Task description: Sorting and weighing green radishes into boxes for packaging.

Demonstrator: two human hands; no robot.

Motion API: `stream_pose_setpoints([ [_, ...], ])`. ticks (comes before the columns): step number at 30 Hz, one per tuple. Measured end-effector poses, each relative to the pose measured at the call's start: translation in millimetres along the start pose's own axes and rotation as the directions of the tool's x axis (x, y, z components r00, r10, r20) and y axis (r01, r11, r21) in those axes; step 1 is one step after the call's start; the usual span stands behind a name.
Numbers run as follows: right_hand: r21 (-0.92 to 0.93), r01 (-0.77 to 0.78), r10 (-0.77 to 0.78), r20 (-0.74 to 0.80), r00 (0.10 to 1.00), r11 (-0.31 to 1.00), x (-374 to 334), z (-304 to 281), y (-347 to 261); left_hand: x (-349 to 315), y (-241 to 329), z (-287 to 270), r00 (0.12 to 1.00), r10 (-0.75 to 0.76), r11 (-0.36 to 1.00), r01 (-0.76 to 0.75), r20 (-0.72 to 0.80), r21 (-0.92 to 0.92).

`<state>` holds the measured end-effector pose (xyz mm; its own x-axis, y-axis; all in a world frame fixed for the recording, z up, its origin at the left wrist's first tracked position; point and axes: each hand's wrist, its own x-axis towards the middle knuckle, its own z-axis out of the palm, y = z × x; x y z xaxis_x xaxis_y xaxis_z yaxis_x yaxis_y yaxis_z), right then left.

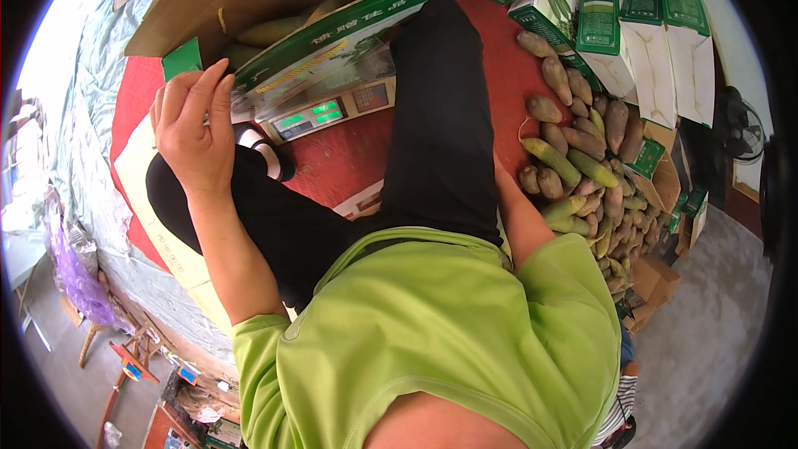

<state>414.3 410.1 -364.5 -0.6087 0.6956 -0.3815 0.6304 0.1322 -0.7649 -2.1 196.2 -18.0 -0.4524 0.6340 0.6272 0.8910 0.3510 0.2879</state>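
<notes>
My left hand (193,129) lies with fingers stretched and slightly apart against the near side of an open cardboard box (249,0) with green printing, fingertips at its small green flap (181,58). Nothing is clasped in the hand. The box holds several long yellow-green tubers (270,32) and stands on a flat electronic scale (320,115) with lit green displays. Only my right forearm (519,208) shows, beside my black trouser leg (440,116); my right hand is hidden.
A heap of purple-brown and green tubers (586,166) lies on the red mat (341,158) to my right. Behind it stand several upright green-and-white cartons (644,41). A fan (744,133) stands far right. Plastic sheeting (83,166) lies on my left.
</notes>
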Motion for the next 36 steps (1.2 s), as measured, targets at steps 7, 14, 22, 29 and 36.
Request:
stream_pose_setpoints([
  [7,0.216,-0.029,0.051,-0.100,0.994,0.976,83,-40,-115,-4,-2,-8,0.995,-0.048,0.998,0.045,0.083,0.038],
  [14,0.056,0.575,-0.524,-0.350,0.777,0.816,173,-108,-307,1,0,-6,0.989,-0.047,0.997,0.038,0.138,0.067],
  [22,-0.625,0.758,-0.978,-0.047,0.202,0.187,173,-92,-501,17,2,-16,0.949,-0.058,0.994,0.026,0.310,0.108],
  [29,-0.720,0.669,-0.751,0.338,0.567,0.181,215,-75,-522,37,-15,-23,0.865,0.090,0.973,-0.182,0.494,0.142],
  [36,-0.662,0.740,-0.815,0.361,0.454,0.119,207,-64,-552,39,-49,-36,0.916,0.053,0.992,-0.093,0.397,0.081],
])
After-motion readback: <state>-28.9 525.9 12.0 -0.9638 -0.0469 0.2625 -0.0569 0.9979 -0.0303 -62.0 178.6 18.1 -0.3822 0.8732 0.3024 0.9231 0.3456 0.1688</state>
